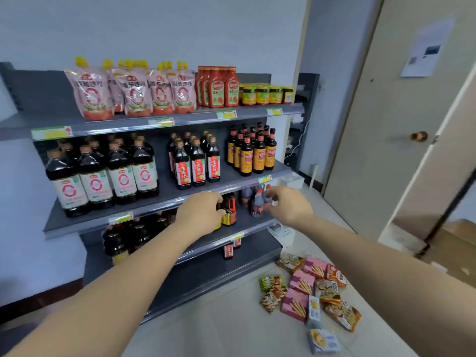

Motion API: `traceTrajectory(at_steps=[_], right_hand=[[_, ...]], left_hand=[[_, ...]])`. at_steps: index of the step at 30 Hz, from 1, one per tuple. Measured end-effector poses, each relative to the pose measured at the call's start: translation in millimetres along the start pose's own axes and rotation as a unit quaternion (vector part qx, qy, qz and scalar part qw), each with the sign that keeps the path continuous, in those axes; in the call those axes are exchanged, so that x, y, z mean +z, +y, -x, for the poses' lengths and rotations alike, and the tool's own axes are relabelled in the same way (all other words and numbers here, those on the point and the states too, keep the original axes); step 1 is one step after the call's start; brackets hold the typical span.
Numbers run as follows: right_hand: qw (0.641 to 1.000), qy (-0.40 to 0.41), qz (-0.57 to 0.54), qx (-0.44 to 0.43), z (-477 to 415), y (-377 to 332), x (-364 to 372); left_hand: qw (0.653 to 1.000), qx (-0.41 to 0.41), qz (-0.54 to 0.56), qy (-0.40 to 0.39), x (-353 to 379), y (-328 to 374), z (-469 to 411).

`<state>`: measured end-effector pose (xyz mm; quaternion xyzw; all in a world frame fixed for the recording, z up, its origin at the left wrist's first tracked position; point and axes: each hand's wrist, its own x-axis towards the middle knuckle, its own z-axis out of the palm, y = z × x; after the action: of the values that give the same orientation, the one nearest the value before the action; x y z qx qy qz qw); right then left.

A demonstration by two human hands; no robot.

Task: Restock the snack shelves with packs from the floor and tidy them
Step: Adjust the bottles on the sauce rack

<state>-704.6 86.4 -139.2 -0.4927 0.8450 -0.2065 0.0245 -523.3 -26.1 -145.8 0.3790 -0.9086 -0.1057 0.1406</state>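
Bottle (219, 224) in left hand (199, 212), right hand (288, 204) beside

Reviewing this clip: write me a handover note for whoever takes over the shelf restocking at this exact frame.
Left hand: fingers curled against a dark sauce bottle on the third shelf; the grip itself is hidden.
Right hand: fingers curved beside a small red-capped bottle on the same shelf; it is unclear whether the grip has closed.
Snack packs: all lying loose on the floor, right of the shelf unit.
Done: no snack pack shows on any shelf.
Left: pick up the packs, shelve them and straighten them.
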Motion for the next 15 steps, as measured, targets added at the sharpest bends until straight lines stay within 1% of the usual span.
traceTrajectory(at_steps=[6, 10, 15], right_hand=[[0.994, 0.006, 0.030, 0.109, -35.7, 79.8, -0.2], [0.984, 0.007, 0.027, 0.175, -53.0, 133.1, 3.4], [0.971, 0.001, 0.020, 0.238, -80.8, 205.6, 14.3]], left_hand=[[0.996, 0.069, 0.008, -0.060, 56.6, 38.7, -89.1], [0.988, 0.117, 0.015, -0.095, 98.0, 68.9, -137.2], [0.980, 0.148, 0.019, -0.134, 157.3, 111.3, -195.0]])
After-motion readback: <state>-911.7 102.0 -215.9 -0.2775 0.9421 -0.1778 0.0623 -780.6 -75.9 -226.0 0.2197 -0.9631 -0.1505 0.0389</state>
